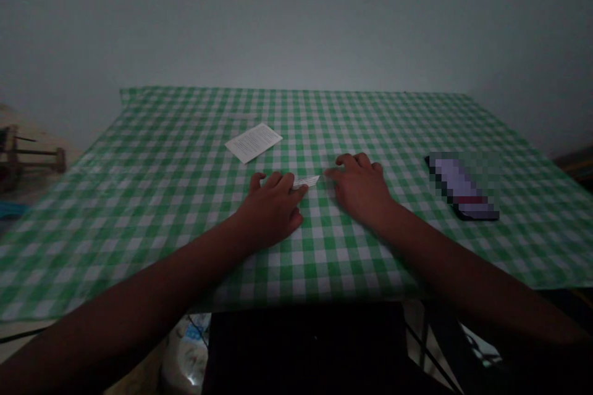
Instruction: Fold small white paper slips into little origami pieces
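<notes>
A small folded piece of printed paper (312, 181) lies on the tablecloth, coming to a point on its right side. My left hand (273, 207) holds it down, with the index finger across its near edge and the other fingers covering its left part. Just right of the paper's tip is my right hand (360, 185), palm down, its fingers bent and apart. No object shows in that hand, and a small gap separates it from the paper. Beyond my left hand rests a flat printed sheet (254, 142), set at an angle.
A green and white checked tablecloth (185, 197) covers the table. To the right lies a phone (463, 188), its screen blurred out. A pale wall (296, 24) stands behind the table's far edge. Wooden furniture (34, 151) is at the far left.
</notes>
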Motion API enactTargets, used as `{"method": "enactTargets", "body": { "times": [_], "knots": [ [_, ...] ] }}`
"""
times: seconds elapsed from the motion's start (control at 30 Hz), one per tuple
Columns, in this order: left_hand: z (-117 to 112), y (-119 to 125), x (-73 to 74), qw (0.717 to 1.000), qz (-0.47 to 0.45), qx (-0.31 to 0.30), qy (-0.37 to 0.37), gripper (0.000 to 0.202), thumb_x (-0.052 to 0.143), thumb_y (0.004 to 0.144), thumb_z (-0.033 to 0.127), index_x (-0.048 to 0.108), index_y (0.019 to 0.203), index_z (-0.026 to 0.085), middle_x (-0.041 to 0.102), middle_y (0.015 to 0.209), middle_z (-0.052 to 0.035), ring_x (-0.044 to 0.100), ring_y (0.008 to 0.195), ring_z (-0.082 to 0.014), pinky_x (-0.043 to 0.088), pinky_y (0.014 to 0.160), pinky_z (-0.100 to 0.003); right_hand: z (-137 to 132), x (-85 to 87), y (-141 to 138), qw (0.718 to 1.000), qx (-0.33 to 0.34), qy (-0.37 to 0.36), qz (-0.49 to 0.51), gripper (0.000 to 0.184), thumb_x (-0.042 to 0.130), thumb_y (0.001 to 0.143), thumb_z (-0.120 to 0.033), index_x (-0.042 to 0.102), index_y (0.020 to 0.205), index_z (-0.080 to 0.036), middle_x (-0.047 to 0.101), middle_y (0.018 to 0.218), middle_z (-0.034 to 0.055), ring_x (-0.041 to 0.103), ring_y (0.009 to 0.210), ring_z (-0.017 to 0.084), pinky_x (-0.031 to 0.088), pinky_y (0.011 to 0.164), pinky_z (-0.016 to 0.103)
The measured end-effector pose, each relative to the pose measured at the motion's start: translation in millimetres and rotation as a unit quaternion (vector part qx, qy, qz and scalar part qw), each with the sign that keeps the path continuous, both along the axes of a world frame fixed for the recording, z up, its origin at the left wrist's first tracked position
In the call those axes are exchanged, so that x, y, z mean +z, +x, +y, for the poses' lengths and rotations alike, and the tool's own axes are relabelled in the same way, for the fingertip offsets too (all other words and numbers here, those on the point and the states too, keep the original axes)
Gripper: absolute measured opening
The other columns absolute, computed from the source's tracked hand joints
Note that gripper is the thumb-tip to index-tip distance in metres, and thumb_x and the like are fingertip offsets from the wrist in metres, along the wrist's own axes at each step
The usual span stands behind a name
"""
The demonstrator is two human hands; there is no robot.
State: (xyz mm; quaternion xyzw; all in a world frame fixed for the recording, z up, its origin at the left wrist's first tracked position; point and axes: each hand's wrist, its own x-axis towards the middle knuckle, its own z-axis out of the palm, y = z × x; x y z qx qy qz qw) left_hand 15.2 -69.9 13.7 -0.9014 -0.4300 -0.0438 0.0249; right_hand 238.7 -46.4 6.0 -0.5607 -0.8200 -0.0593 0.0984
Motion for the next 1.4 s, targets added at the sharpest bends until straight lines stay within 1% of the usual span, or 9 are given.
{"method": "enactTargets", "body": {
  "times": [0.1, 0.27, 0.5, 0.67, 0.83, 1.0, 1.17, 1.3, 1.4],
  "knots": [
    [3, -2, -5.5, 1.0, -0.02, -0.01, -0.007, 0.05, 0.052, 0.091, 0.029, 0.055, 0.141, 0.023, 0.057, 0.13, -0.0141, 0.052, 0.117, -0.0334, 0.038, 0.097, -0.057, 3, -0.3, -2, 0.998, 0.05, 0.003, 0.049, 0.029, 0.049, 0.09, -0.011, 0.07, 0.11, -0.013, 0.062, 0.114, 0.0178, 0.05, 0.105, 0.033, 0.047, 0.086, 0.051],
    [7, -2, -8.5, 0.999, -0.045, -0.026, -0.018, 0.046, 0.052, 0.091, 0.028, 0.057, 0.137, 0.024, 0.052, 0.144, -0.0128, 0.047, 0.129, -0.0337, 0.036, 0.1, -0.057, -1, -12.0, -13, 0.968, 0.226, -0.023, 0.109, 0.035, 0.046, 0.09, -0.008, 0.064, 0.12, -0.011, 0.063, 0.12, 0.016, 0.052, 0.112, 0.029, 0.047, 0.099, 0.048],
    [5, -5, -0.7, 0.999, -0.034, 0.004, -0.022, 0.04, 0.049, 0.095, 0.029, 0.058, 0.134, 0.028, 0.063, 0.131, -0.0075, 0.054, 0.119, -0.0309, 0.029, 0.106, -0.062, -5, -14.0, -16, 0.967, 0.215, -0.072, 0.119, 0.04, 0.045, 0.09, -0.006, 0.061, 0.127, -0.008, 0.066, 0.12, 0.0153, 0.056, 0.114, 0.026, 0.048, 0.103, 0.044],
    [0, -4, 5.0, 0.999, -0.01, 0.033, 0.017, 0.038, 0.055, 0.091, 0.022, 0.063, 0.128, 0.027, 0.069, 0.122, -0.0078, 0.058, 0.113, -0.0316, 0.023, 0.11, -0.065, -6, -13.3, -17, 0.973, 0.202, -0.055, 0.092, 0.044, 0.043, 0.092, -0.006, 0.058, 0.133, -0.008, 0.063, 0.125, 0.0174, 0.054, 0.114, 0.027, 0.048, 0.101, 0.047],
    [-4, 0, 5.7, 0.998, 0.013, 0.037, 0.049, 0.035, 0.055, 0.089, 0.023, 0.066, 0.122, 0.023, 0.071, 0.112, -0.0102, 0.06, 0.107, -0.0326, 0.025, 0.109, -0.066, -11, -13.1, -23, 0.982, 0.171, -0.056, 0.055, 0.042, 0.04, 0.097, -0.01, 0.058, 0.134, -0.006, 0.06, 0.126, 0.0194, 0.053, 0.112, 0.028, 0.049, 0.097, 0.047],
    [-5, 2, 2.3, 0.997, 0.023, 0.04, 0.065, 0.038, 0.052, 0.088, 0.022, 0.065, 0.124, 0.015, 0.068, 0.113, -0.0157, 0.059, 0.108, -0.0347, 0.03, 0.106, -0.065, -10, -15.7, -24, 0.984, 0.156, -0.052, 0.068, 0.04, 0.04, 0.095, -0.008, 0.059, 0.13, -0.008, 0.059, 0.123, 0.0191, 0.054, 0.111, 0.028, 0.049, 0.096, 0.047],
    [-4, 2, -0.9, 0.998, 0.02, 0.032, 0.049, 0.039, 0.051, 0.089, 0.02, 0.064, 0.125, 0.016, 0.067, 0.118, -0.0157, 0.057, 0.113, -0.0345, 0.029, 0.108, -0.064, -4, -17.4, -22, 0.979, 0.163, -0.071, 0.095, 0.042, 0.046, 0.091, -0.008, 0.059, 0.131, -0.011, 0.058, 0.122, 0.0169, 0.053, 0.11, 0.028, 0.049, 0.094, 0.047],
    [-4, 2, -1.2, 0.998, 0.019, 0.03, 0.042, 0.044, 0.05, 0.089, 0.019, 0.059, 0.133, 0.017, 0.066, 0.12, -0.0153, 0.055, 0.115, -0.0341, 0.026, 0.109, -0.066, -3, -16.8, -21, 0.981, 0.169, -0.064, 0.066, 0.046, 0.045, 0.093, -0.011, 0.056, 0.137, -0.01, 0.057, 0.123, 0.017, 0.052, 0.109, 0.028, 0.049, 0.092, 0.046],
    [-5, 4, 0.4, 0.998, 0.026, 0.038, 0.045, 0.042, 0.05, 0.089, 0.02, 0.061, 0.13, 0.016, 0.066, 0.119, -0.0158, 0.056, 0.113, -0.0345, 0.026, 0.108, -0.068, -5, -15.5, -21, 0.982, 0.175, -0.056, 0.041, 0.046, 0.044, 0.095, -0.012, 0.055, 0.139, -0.009, 0.058, 0.122, 0.017, 0.051, 0.108, 0.028, 0.049, 0.093, 0.046]
  ]
}}
